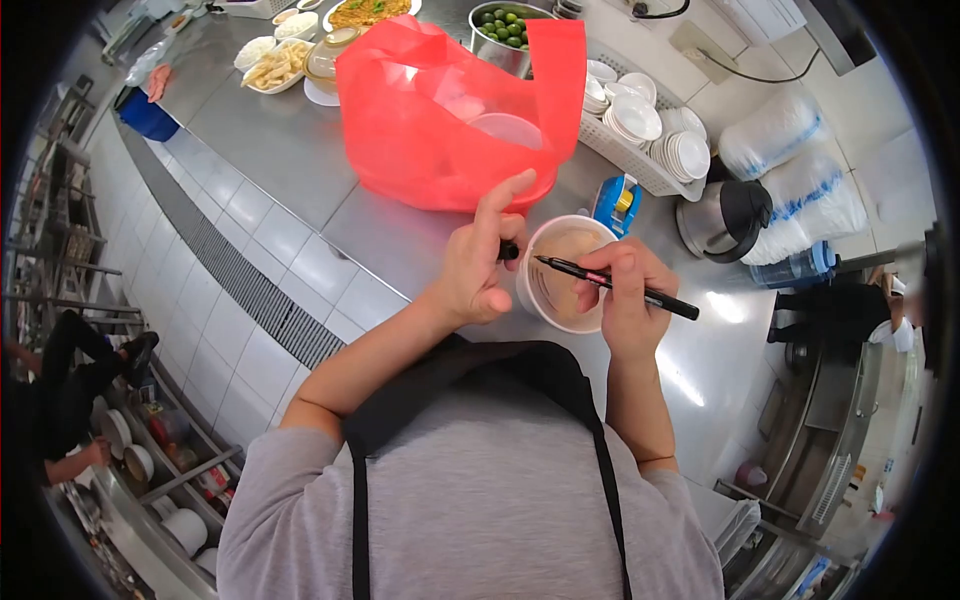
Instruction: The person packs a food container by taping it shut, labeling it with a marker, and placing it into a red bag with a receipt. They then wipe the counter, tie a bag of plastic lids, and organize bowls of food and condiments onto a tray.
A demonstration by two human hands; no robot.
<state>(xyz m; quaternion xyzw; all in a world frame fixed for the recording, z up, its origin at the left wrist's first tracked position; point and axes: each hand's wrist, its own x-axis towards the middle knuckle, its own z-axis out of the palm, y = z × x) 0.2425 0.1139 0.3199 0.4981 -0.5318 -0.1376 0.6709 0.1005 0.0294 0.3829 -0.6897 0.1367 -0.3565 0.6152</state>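
Observation:
My right hand (635, 300) holds a black marker (620, 284), its uncapped tip pointing left over a round white tub (568, 320). In my left hand (482, 258) is a small black cap (508, 250), held at the tub's left edge with some fingers spread. The tub stands on the steel counter (385, 225), and its pale contents show faintly. Just beyond my hands stands a red plastic bag (430, 140) with containers inside. A blue tape dispenser (615, 204) sits right behind the tub.
Bowls of food (275, 68) and a pot of green limes (500, 28) are at the back. A basket of white dishes (640, 125), a steel jug (722, 222) and wrapped cups (800, 190) line the right. Two other people are partly visible, at far left and far right.

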